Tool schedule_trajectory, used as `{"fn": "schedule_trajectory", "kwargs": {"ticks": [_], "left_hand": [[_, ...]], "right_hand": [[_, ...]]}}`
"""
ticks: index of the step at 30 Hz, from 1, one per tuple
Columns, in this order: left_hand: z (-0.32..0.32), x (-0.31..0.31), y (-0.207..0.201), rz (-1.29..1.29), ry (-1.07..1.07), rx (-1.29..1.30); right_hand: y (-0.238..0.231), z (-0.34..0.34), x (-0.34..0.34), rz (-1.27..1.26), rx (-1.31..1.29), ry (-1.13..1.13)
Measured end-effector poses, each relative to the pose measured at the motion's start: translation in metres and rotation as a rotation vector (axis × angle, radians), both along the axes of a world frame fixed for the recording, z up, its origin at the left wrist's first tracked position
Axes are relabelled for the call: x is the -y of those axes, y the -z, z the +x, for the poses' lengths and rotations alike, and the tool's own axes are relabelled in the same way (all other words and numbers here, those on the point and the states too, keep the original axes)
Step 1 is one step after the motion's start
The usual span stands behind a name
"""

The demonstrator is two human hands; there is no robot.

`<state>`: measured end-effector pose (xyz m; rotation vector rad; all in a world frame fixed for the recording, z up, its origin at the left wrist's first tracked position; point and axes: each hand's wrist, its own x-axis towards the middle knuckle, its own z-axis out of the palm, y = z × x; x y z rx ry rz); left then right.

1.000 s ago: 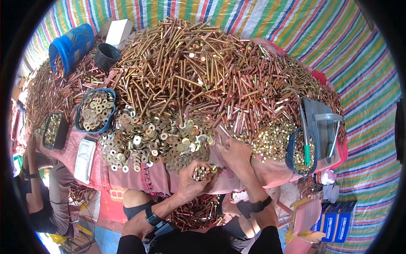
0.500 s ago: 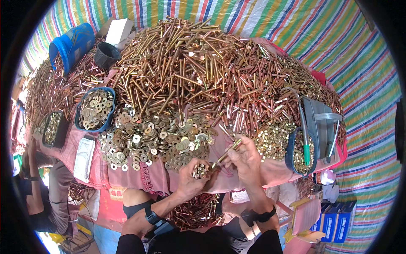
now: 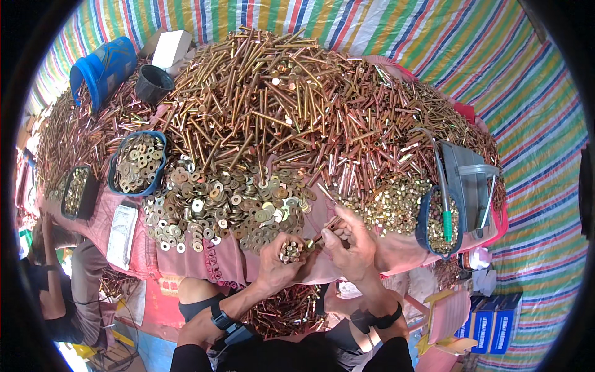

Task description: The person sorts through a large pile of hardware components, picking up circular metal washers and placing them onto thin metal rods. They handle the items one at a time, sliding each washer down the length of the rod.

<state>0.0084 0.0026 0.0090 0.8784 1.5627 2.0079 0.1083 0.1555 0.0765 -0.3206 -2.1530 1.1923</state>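
My left hand [image 3: 277,259] is closed round a bundle of bolts [image 3: 292,251], whose ends face up out of the fist. Close beside it on the right, my right hand [image 3: 353,245] pinches a reddish-gold bolt [image 3: 329,228] between thumb and fingers. The bolt slants down toward the left fist; whether it touches the bundle I cannot tell. Just beyond the hands lies a heap of flat washers [image 3: 223,201]. Small gold nuts [image 3: 396,201] are piled past my right hand. A great mound of long bolts [image 3: 260,105] rises behind.
A blue tub of washers [image 3: 113,167] stands left and a blue tub of nuts [image 3: 424,226] right. Near the latter is a grey plastic container [image 3: 455,161]. A blue bucket [image 3: 111,68] lies tipped at far left. Another person's arm [image 3: 52,266] shows at the left edge.
My right hand has turned and shifted slightly down. The bolt it holds has tilted and now shows mostly a short reddish length. My left hand has barely moved with its bundle.
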Motion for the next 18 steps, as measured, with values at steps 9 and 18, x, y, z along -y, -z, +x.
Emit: {"fn": "schedule_trajectory", "kwargs": {"ticks": [9,18], "left_hand": [[-0.001,0.002,-0.002,-0.029,-0.011,-0.079],[-0.003,0.007,0.011,0.020,-0.011,-0.132]], "right_hand": [[-0.016,-0.004,0.006,0.170,-0.005,-0.003],[-0.005,-0.002,0.004,0.414,0.130,-0.156]]}}
